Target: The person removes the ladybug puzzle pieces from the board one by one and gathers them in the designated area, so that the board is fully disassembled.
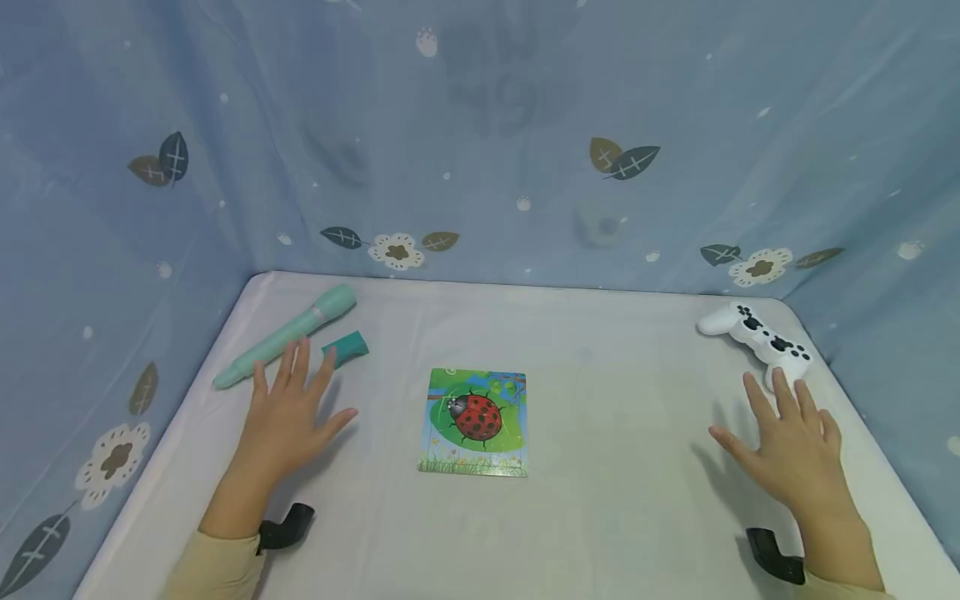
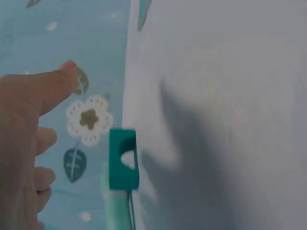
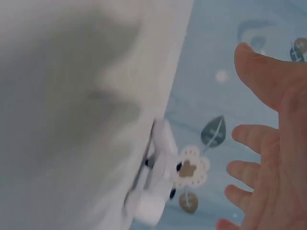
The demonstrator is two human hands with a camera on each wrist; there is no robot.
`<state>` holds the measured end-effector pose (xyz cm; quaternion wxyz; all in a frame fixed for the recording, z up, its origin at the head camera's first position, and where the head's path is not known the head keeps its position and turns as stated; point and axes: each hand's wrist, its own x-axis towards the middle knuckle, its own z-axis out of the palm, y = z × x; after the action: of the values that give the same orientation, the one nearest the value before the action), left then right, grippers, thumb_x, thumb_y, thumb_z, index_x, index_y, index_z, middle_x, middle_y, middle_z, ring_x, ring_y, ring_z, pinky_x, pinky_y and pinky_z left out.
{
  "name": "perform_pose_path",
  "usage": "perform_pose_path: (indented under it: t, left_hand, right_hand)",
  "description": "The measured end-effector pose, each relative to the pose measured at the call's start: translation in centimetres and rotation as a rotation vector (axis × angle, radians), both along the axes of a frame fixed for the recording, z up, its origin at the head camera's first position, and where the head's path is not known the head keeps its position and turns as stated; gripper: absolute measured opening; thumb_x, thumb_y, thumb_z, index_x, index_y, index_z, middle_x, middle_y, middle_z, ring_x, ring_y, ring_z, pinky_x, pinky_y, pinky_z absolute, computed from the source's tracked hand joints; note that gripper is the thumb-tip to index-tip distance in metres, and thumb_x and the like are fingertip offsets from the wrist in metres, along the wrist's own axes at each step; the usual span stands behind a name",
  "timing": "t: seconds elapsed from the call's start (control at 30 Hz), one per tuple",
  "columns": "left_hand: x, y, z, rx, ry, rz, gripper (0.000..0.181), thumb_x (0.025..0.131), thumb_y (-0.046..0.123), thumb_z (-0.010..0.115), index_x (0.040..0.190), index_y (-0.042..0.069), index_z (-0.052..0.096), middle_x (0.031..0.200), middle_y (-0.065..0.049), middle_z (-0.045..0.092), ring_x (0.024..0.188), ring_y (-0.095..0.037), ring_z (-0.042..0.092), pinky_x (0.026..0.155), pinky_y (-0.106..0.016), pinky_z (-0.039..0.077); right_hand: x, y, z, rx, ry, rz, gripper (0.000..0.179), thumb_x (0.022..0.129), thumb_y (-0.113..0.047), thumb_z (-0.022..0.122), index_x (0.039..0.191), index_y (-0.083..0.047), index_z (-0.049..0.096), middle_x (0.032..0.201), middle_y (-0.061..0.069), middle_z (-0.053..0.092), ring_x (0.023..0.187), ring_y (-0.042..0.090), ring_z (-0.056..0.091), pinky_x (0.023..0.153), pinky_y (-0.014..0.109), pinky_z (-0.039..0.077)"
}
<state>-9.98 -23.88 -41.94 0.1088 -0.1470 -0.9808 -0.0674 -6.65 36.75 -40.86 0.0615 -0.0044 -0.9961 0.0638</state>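
Note:
Fingers spread, my left hand [image 1: 285, 417] hovers over the left side of the table and holds nothing. Just beyond its fingertips lie a mint-green microphone-shaped stick [image 1: 281, 340] and a small teal block [image 1: 347, 348], which shows a curved notch in the left wrist view [image 2: 123, 158]. My right hand [image 1: 795, 446] is likewise spread and holds nothing, above the right side. A white game controller [image 1: 757, 337] lies just past its fingertips, partly overlapped by them. Between the hands sits a square ladybug picture puzzle [image 1: 474, 423], lying flat.
The table [image 1: 600, 517] has a white cover. Blue patterned cloth [image 1: 495, 150] rises along its back and both sides. A black curved piece [image 1: 287, 527] is at the left wrist, and a similar black piece [image 1: 775, 557] at the right wrist.

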Motion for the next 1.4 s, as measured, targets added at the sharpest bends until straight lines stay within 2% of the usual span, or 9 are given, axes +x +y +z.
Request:
perform_pose_path:
  t: [0.1,0.2,0.37,0.5,0.67,0.8,0.97,1.07,1.4]
  left_hand:
    - [-0.9,1.7,0.0,0.011,-0.001,-0.07,0.082,0.087,0.049,0.061,0.149,0.007,0.029,0.152,-0.03,0.021,0.142,-0.043,0.018,0.111,-0.069,0.011]
    - [-1.5,3.5,-0.3,0.029,-0.015,-0.148,0.078,0.086,0.044,0.064,0.146,0.003,0.035,0.15,-0.029,0.028,0.139,-0.044,0.025,0.111,-0.065,0.019]
    - [-2.0,7.0,-0.4,0.091,-0.052,-0.302,0.068,0.088,0.035,0.065,0.14,-0.001,0.043,0.147,-0.025,0.037,0.137,-0.041,0.033,0.112,-0.058,0.027]
    - [-2.7,9.7,-0.6,0.137,-0.139,-0.394,0.06,0.09,0.031,0.063,0.137,-0.002,0.047,0.146,-0.021,0.041,0.136,-0.036,0.037,0.113,-0.052,0.029]
    - [-3.9,12.7,-1.1,0.218,-0.289,-0.443,0.054,0.094,0.032,0.059,0.137,0.002,0.049,0.148,-0.013,0.04,0.137,-0.031,0.037,0.114,-0.045,0.031]
    - [-4.9,14.1,-2.0,0.263,-0.343,-0.487,0.051,0.095,0.031,0.058,0.137,0.004,0.05,0.148,-0.009,0.041,0.138,-0.027,0.037,0.112,-0.042,0.035]
    - [-5.2,14.8,-3.3,0.282,-0.321,-0.542,0.051,0.094,0.031,0.06,0.136,0.004,0.051,0.147,-0.011,0.043,0.136,-0.026,0.04,0.11,-0.041,0.039]
    - [-5.0,15.1,-4.1,0.274,-0.299,-0.559,0.053,0.094,0.033,0.06,0.137,0.003,0.05,0.147,-0.012,0.043,0.136,-0.027,0.04,0.109,-0.042,0.039]
    - [-5.2,15.3,-4.8,0.271,-0.263,-0.518,0.06,0.092,0.037,0.061,0.14,0.005,0.046,0.148,-0.01,0.042,0.136,-0.024,0.04,0.109,-0.038,0.04]
  right_hand:
    - [-0.6,-1.6,-0.1,-0.056,0.042,0.087,0.09,0.086,-0.054,0.06,0.151,-0.006,0.02,0.152,0.031,0.017,0.137,0.053,0.016,0.098,0.074,0.021]
    - [-1.2,-3.6,-0.1,-0.138,0.04,0.181,0.085,0.086,-0.047,0.064,0.147,0.0,0.028,0.147,0.032,0.028,0.129,0.053,0.031,0.095,0.07,0.031]
    - [-2.7,-7.6,-0.6,-0.249,-0.009,0.326,0.076,0.088,-0.037,0.066,0.143,0.005,0.034,0.143,0.03,0.037,0.127,0.05,0.038,0.1,0.063,0.034]
    - [-4.1,-11.3,-1.5,-0.333,-0.053,0.437,0.071,0.089,-0.032,0.066,0.142,0.005,0.037,0.143,0.026,0.041,0.129,0.044,0.041,0.105,0.058,0.035]
    - [-5.6,-15.6,-2.2,-0.459,-0.137,0.522,0.065,0.089,-0.03,0.066,0.14,0.001,0.041,0.142,0.019,0.046,0.122,0.038,0.052,0.102,0.05,0.044]
    - [-7.0,-18.4,-2.5,-0.574,-0.159,0.592,0.06,0.088,-0.027,0.067,0.137,0.0,0.046,0.137,0.016,0.051,0.121,0.033,0.054,0.099,0.047,0.047]
    - [-8.6,-20.8,-3.4,-0.653,-0.19,0.676,0.056,0.088,-0.026,0.068,0.133,0.0,0.05,0.131,0.012,0.056,0.12,0.026,0.055,0.1,0.044,0.047]
    - [-9.1,-21.6,-4.1,-0.619,-0.194,0.674,0.053,0.086,-0.026,0.07,0.13,-0.003,0.054,0.127,0.009,0.057,0.118,0.024,0.054,0.101,0.045,0.046]
    - [-9.4,-22.3,-5.2,-0.535,-0.175,0.654,0.046,0.084,-0.025,0.072,0.125,-0.008,0.057,0.122,0.009,0.046,0.113,0.024,0.043,0.098,0.046,0.043]
